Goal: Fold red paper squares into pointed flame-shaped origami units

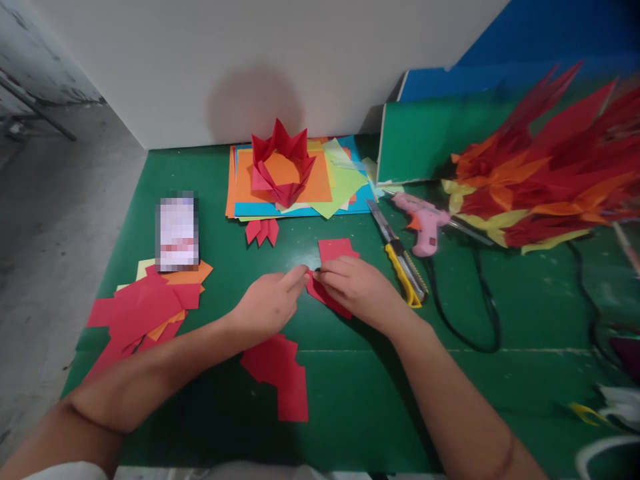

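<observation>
You are having the red paper piece (326, 299) between your two hands, above the middle of the green desk (225, 413). The fingers of your right hand (355, 287) are bending narrowly together and holding it; those of your left hand (270, 300) are coming close together at its left corner, but whether they are gripping cannot be told. The paper is looking thin and light, probably stiff enough for keeping a fold, yet easy to crease or tear. Pinching it gently by the edges is seeming best. Another red part (336, 248) is lying just beyond your right hand; whether it is joined, you cannot see. The desk is looking flat, smooth and slightly shiny. The yellow cutter (399, 268) is lying near your right hand. A pale panel (170, 73) is standing behind, and grey floor (40, 267) is showing at left.
</observation>
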{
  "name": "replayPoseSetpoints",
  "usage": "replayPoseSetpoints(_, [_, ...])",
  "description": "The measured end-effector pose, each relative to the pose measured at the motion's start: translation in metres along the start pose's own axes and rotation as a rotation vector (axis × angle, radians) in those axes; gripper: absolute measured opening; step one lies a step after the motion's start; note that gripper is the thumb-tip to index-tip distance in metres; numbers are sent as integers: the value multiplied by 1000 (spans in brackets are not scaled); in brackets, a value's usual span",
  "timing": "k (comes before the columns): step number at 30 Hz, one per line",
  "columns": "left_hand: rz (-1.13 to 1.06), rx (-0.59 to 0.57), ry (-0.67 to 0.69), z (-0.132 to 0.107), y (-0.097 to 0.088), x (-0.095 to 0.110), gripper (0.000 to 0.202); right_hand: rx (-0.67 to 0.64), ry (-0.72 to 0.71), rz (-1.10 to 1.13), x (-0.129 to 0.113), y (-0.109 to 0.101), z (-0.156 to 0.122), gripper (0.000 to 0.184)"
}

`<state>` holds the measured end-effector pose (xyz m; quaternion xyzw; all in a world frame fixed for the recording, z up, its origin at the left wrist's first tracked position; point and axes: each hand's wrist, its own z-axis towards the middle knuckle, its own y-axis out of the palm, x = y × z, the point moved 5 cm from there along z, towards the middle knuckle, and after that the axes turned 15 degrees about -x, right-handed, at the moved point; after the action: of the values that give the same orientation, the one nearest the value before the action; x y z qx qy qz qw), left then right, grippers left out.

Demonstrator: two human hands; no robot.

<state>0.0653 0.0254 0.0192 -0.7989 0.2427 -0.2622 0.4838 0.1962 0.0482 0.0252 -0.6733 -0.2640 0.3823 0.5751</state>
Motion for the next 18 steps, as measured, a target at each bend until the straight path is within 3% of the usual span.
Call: replayPoseSetpoints(18, [31, -40, -10, 0, 1, 1, 41, 2, 10, 8, 0, 0, 1, 23])
